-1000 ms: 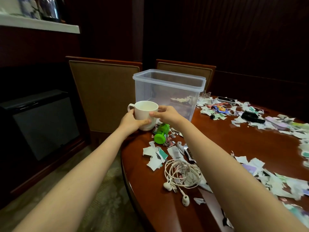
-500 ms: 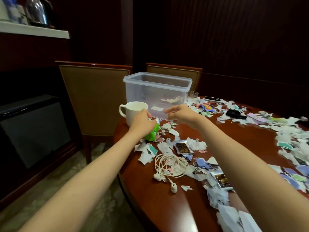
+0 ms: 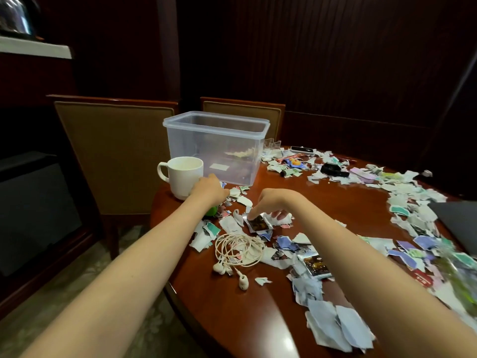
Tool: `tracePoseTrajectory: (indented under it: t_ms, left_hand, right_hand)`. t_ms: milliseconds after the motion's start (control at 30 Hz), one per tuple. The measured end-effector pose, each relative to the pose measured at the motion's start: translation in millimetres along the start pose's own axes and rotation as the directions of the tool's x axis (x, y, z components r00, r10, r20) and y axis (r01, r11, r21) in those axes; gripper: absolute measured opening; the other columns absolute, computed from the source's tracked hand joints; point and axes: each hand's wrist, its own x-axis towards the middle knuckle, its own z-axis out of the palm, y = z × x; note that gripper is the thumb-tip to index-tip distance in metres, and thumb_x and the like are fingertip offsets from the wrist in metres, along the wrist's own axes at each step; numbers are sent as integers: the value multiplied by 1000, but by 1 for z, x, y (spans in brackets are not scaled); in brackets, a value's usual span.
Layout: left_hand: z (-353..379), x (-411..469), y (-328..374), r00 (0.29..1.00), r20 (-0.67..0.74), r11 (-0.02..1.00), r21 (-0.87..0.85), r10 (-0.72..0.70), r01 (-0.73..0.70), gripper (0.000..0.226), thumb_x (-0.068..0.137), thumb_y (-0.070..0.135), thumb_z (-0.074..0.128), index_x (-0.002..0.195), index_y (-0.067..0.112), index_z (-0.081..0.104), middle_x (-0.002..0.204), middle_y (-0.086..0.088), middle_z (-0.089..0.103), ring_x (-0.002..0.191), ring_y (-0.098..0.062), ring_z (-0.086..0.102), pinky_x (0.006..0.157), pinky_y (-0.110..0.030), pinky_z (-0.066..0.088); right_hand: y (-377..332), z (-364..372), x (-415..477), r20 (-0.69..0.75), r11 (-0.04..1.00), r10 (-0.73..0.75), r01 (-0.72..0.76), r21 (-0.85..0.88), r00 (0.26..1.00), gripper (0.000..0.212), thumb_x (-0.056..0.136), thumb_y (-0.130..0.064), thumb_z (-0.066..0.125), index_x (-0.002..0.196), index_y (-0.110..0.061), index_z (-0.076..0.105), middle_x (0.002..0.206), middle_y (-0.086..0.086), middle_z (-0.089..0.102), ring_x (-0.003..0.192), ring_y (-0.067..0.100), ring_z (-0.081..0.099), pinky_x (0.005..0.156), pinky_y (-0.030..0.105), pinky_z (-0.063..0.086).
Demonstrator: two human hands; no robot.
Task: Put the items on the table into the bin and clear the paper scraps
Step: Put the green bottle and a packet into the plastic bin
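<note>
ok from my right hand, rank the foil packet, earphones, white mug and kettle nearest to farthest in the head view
1. foil packet: under the fingertips of the right hand.
2. earphones: coiled just camera-side of the packet.
3. white mug: left edge of the table.
4. kettle: off the table, on the far-left shelf.
</note>
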Motion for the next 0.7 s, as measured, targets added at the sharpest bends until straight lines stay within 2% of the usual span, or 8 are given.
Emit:
tracePoseTrajectory:
  t_ms: [133, 200, 267, 367, 500, 600, 667, 700]
  left_hand:
    - [2, 0, 2, 1000, 8, 999, 42, -2, 2, 57, 91, 34, 55, 135, 4, 35, 132, -17, 50, 117, -31, 52, 96, -39, 48]
    - [4, 1, 3, 1000, 29, 999, 40, -9, 8, 61, 90, 31, 57, 138, 4, 31, 137, -17, 47, 121, -31, 50, 98, -39, 47]
    - [6, 1, 3, 999, 47, 1000, 26, -18, 17, 65, 89, 29, 60, 140, 3, 29, 140, -16, 45, 123, -30, 49, 100, -37, 46]
    - [7, 1, 2, 999, 54, 1000, 7, -11, 11, 70, 87, 29, 64, 141, 1, 29, 139, -16, 46, 123, -29, 50, 98, -35, 46]
    - [0, -4, 3, 999, 51, 1000, -11, 12, -11, 64, 86, 29, 65, 135, 2, 35, 133, -15, 50, 119, -28, 51, 98, -35, 46]
    - [-7, -9, 4, 998, 54, 998, -50, 37, -34, 56, 89, 29, 60, 133, 3, 37, 129, -14, 51, 117, -28, 52, 95, -33, 47]
    - [-14, -12, 4, 997, 60, 996, -73, 54, -50, 52, 90, 31, 58, 130, 3, 40, 126, -13, 53, 114, -27, 53, 92, -31, 46]
    - [-18, -14, 5, 996, 61, 995, -84, 63, -58, 51, 90, 32, 57, 130, 3, 41, 126, -13, 53, 113, -27, 54, 90, -31, 46]
  right_hand:
    - [-2, 9, -2, 17, 998, 60, -61, 19, 998, 62, 88, -30, 64, 137, -3, 37, 135, 16, 48, 116, 28, 53, 88, 32, 48]
    - [-3, 12, -2, 11, 997, 68, -68, 31, 998, 62, 88, -27, 63, 138, -3, 35, 138, 16, 46, 112, 28, 53, 92, 33, 47]
    - [-3, 13, -1, -6, 997, 74, -73, 28, 997, 63, 87, -26, 65, 138, -2, 36, 133, 15, 47, 100, 25, 48, 91, 33, 47]
    - [-3, 15, -1, -32, 996, 85, -85, -3, 996, 66, 84, -29, 68, 136, 0, 38, 114, 14, 47, 97, 25, 48, 79, 30, 44]
    - [-4, 15, -3, -10, 994, 100, -99, 36, 995, 47, 83, -24, 70, 119, -6, 45, 93, 9, 49, 71, 20, 49, 57, 27, 43]
    - [-4, 13, -4, -41, 994, 99, -97, 60, 994, 41, 86, -17, 65, 120, -1, 49, 97, 10, 52, 81, 21, 51, 63, 24, 46]
    - [-4, 10, -8, -41, 983, 105, -97, 156, 994, 41, 88, -12, 63, 124, 0, 48, 103, 11, 55, 87, 22, 52, 75, 28, 47]
    - [-3, 8, -10, -32, 972, 107, -98, 214, 994, 39, 88, -9, 61, 124, 0, 49, 98, 11, 58, 83, 20, 55, 76, 28, 48]
